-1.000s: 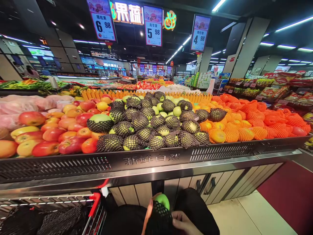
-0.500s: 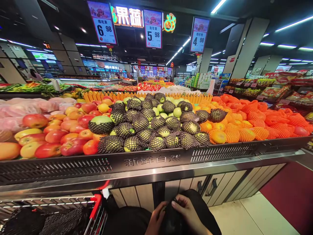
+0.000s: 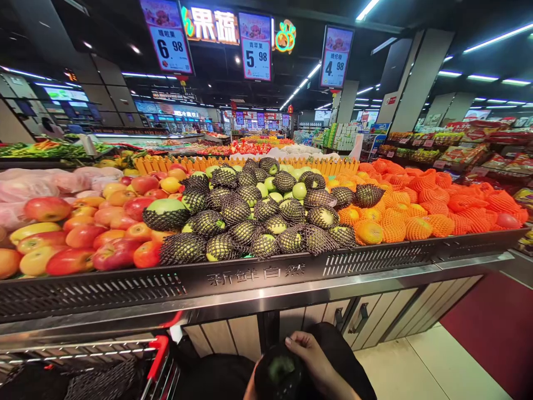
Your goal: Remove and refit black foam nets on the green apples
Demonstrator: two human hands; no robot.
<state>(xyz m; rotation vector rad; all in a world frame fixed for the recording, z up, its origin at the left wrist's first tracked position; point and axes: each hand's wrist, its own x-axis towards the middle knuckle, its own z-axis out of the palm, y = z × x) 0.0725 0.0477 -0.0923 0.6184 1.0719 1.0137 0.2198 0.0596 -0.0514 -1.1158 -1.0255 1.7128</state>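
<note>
Low at the bottom centre, above my lap, I hold a round green apple in a dark cover (image 3: 280, 373); its green shows dimly on the upper side. My right hand (image 3: 314, 358) closes on its right edge, thumb and fingers together at the top. My left hand (image 3: 250, 384) cups the left side, with most of its fingers hidden behind the fruit. In front of both hands, green apples in black foam nets (image 3: 245, 214) are heaped on the display, some bare ones among them.
Red and yellow apples (image 3: 108, 233) lie left of the heap, oranges in orange nets (image 3: 433, 194) to the right. A black slotted ledge (image 3: 258, 272) fronts the display. At lower left stands a shopping cart (image 3: 156, 355) holding black nets. Price signs (image 3: 255, 50) hang overhead.
The dark cover hung narrow between my hands; now it looks wide and round, with green showing. My left fingers have dropped lower around its side. The view has shifted slightly.
</note>
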